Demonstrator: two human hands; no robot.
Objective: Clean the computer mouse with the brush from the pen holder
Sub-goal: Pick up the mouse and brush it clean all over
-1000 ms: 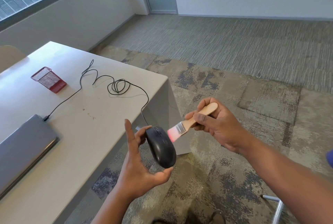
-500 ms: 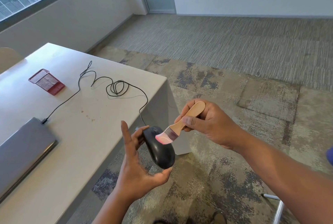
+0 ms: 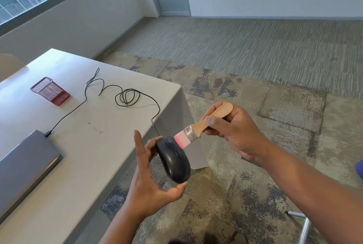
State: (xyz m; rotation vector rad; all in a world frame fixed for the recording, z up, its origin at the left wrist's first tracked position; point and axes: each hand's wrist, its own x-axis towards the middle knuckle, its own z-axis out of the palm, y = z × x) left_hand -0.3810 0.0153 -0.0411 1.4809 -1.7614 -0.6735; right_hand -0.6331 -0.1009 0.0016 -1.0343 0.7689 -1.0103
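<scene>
Patchy grey-brown carpet tiles cover the floor beyond a pale, smooth-topped table, and farther off a band of striped grey carpet runs up to white walls and a tall door frame; a window with a dark sill lines the left wall. On the tabletop stand a red wire-mesh pen holder and a closed grey laptop, well apart from the fingers. A thin black cable loops across the table from the laptop's corner and drops over the edge toward the hands.

Off the table's edge, the left hand grasps a glossy black computer mouse, thumb tip under its rear end, fingers curled behind its front, index finger pointing straight up. Just right of those fingers, the right hand grips the pale wooden handle of a small flat brush with a metal ferrule and pink bristles. Its bristle tips touch the mouse's front right side, near the buttons.
</scene>
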